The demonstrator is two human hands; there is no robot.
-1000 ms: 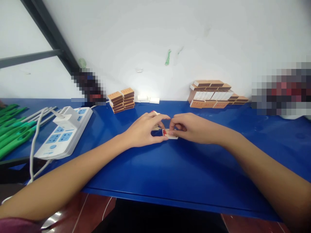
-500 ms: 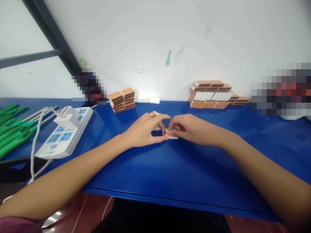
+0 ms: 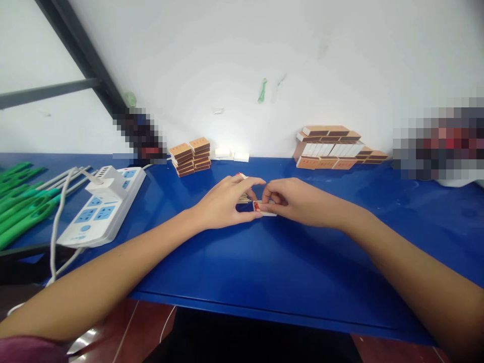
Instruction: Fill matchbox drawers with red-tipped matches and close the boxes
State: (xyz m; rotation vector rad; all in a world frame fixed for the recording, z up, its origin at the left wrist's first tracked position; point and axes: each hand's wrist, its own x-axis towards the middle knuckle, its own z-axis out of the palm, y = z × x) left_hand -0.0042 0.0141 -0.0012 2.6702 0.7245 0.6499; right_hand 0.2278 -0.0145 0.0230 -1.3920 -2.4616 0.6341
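Note:
Both of my hands meet at the middle of the blue table [image 3: 264, 262]. A small white matchbox tray [image 3: 264, 209] with red-tipped matches lies on the table between them. My left hand [image 3: 223, 201] curls round the tray's left end, thumb at its front edge. My right hand [image 3: 298, 200] pinches the tray from the right, fingers bent over it. A few loose matches [image 3: 244, 198] lie just behind the tray, partly hidden by my left fingers.
Two short stacks of brown matchboxes [image 3: 191, 155] stand at the back by the wall, with small white trays [image 3: 230, 154] beside them. A larger pile of matchboxes [image 3: 335, 147] is back right. A white power strip [image 3: 102, 204] with cables and green-handled tools [image 3: 20, 201] lie at left.

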